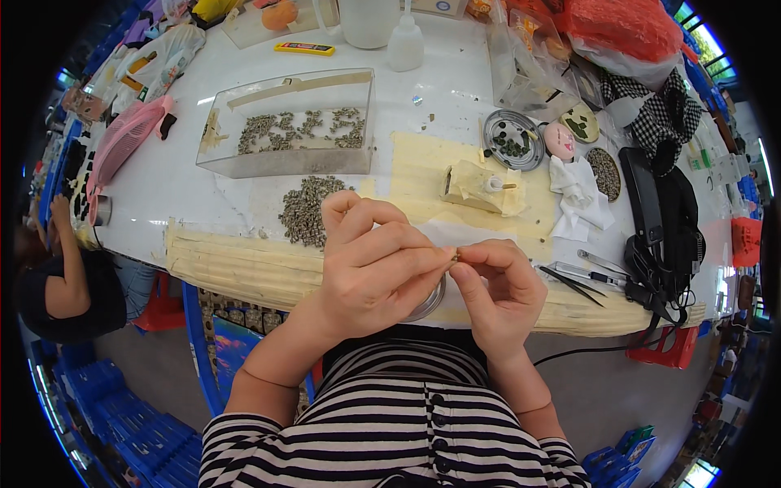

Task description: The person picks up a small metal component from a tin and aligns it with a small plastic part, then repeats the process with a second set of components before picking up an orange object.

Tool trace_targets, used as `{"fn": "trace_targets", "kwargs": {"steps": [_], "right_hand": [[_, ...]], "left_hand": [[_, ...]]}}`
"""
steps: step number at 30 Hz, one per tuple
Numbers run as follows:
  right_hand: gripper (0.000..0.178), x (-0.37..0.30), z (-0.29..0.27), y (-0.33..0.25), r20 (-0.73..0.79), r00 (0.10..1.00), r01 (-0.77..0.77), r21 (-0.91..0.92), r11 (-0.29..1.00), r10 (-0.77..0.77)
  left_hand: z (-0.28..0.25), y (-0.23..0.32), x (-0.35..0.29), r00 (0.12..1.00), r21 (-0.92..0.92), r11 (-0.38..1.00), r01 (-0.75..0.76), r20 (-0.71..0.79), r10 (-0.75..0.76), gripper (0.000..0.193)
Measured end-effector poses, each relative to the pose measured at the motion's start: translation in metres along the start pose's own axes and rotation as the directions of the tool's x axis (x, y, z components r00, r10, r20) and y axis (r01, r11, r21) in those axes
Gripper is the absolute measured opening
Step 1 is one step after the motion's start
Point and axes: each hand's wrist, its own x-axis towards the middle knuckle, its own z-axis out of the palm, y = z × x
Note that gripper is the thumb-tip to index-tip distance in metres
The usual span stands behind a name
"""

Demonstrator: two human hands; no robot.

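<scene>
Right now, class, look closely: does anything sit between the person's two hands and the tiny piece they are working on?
Nothing visible does. The left hand and right hand already meet at the tiny piece, pinched between their fingertips above the table edge. The pile of small grey parts lies behind the left hand, apart from it.

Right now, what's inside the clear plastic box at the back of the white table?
The clear plastic box holds clusters of small grey-green parts spread over its floor, plus a pale strip along its far wall. Glare off the near wall hides whatever lies against it.
</scene>
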Motion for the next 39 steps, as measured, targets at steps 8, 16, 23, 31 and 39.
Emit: {"fn": "trace_targets", "kwargs": {"steps": [8, 16, 23, 31, 39], "right_hand": [[0.017, 0.0, -0.001, 0.002, 0.0, 0.999, 0.043, -0.017, 0.999, -0.043], [0.019, 0.003, 0.001, 0.005, -0.01, 0.993, 0.112, -0.132, 0.985, -0.114], [0.018, 0.003, -0.003, 0.002, 0.074, 0.994, -0.091, 0.113, 0.989, 0.083], [0.015, 0.003, -0.009, 0.005, 0.084, 0.988, -0.142, 0.195, 0.97, 0.127], [0.02, 0.0, 0.001, 0.008, -0.036, 0.988, 0.142, -0.129, 0.981, -0.148]], "left_hand": [[-0.002, 0.002, 0.001, 0.999, 0.019, 1.0, 0.002, 0.034, -0.003, 0.025], [0.0, -0.003, -0.002, 1.0, 0.012, 1.0, 0.003, -0.016, -0.002, 0.021], [-0.005, 0.001, 0.0, 0.999, -0.006, 1.0, -0.03, 0.026, 0.03, 0.028], [-0.004, 0.0, 0.0, 0.998, 0.021, 0.999, -0.049, 0.037, 0.048, 0.028], [0.0, -0.001, -0.003, 1.0, 0.031, 0.999, -0.012, -0.004, 0.012, 0.025]]}}
